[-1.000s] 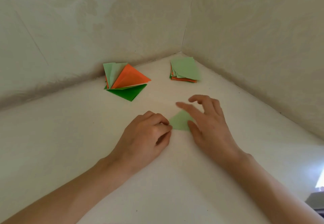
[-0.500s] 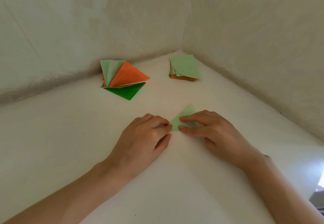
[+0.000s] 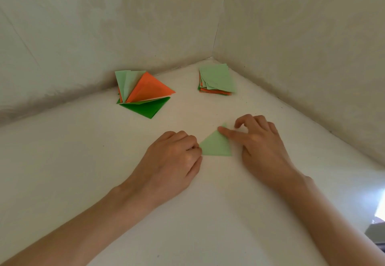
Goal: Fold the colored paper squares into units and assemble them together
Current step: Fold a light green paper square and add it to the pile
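Left hand (image 3: 173, 157) is bunching its curled fingers down on the left corner of the pale green folded paper triangle (image 3: 216, 148), pinning it to the white tabletop (image 3: 83, 161). Just to the right, the right hand (image 3: 260, 142) is gripping nothing. Its index finger (image 3: 227, 133) is stretching out straight and pressing the triangle's upper sloping edge near the tip, the other fingers arching loosely above. Creasing looks to be the step in hand, with one unit part-folded and lying between the two hands. Next, I'd say, that finger is going to need a firm run along the whole edge with the left corner anchored, or the layers could skew. Farther back, the fanned pile of folded orange and green paper units (image 3: 145, 92) is waiting at left. The stack of flat pale green and orange paper squares (image 3: 217, 78) is sitting at right, near the wall corner.
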Demonstrator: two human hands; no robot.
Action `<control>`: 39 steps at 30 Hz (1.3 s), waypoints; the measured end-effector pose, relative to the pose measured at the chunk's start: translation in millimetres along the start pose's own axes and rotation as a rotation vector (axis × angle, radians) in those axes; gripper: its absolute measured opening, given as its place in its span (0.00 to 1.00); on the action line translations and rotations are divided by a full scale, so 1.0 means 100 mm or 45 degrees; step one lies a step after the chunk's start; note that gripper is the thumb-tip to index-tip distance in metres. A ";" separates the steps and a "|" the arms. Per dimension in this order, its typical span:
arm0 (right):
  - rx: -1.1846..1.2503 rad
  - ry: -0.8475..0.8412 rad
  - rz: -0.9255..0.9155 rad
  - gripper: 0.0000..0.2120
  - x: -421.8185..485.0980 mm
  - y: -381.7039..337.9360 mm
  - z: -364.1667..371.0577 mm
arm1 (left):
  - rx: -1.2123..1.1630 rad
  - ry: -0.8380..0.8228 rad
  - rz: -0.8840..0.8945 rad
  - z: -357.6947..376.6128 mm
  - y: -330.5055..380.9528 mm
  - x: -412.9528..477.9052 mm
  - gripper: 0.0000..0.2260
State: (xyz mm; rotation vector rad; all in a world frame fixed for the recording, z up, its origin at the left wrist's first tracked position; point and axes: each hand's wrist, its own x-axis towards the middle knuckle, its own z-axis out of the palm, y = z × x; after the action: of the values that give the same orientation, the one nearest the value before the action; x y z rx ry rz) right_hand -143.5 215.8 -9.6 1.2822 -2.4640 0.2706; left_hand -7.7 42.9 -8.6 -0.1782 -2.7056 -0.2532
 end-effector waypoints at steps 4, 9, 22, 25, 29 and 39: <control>-0.024 0.023 0.141 0.34 0.05 0.03 0.05 | -0.008 -0.001 -0.017 0.00 0.01 0.01 0.14; 0.124 0.057 -0.163 0.29 0.00 -0.12 -0.06 | 0.001 0.006 -0.029 0.00 0.04 0.00 0.13; 0.149 -0.071 -0.467 0.26 -0.19 0.15 -0.19 | 0.057 0.016 -0.038 -0.03 0.06 -0.03 0.17; 0.220 0.087 -0.339 0.22 -0.12 0.05 -0.25 | 0.061 0.010 -0.027 -0.02 0.06 -0.04 0.17; 0.186 -0.085 -0.215 0.23 0.05 -0.14 -0.12 | 0.077 0.018 -0.004 -0.02 0.07 -0.05 0.16; 0.099 -0.233 0.015 0.23 0.07 0.04 -0.13 | 0.055 -0.013 -0.009 -0.03 0.05 -0.07 0.16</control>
State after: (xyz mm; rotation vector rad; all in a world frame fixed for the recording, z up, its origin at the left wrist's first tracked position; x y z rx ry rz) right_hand -148.0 217.2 4.8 1.3808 -2.6377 0.2646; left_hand 0.7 46.1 -7.6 -0.1577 -2.7201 -0.1966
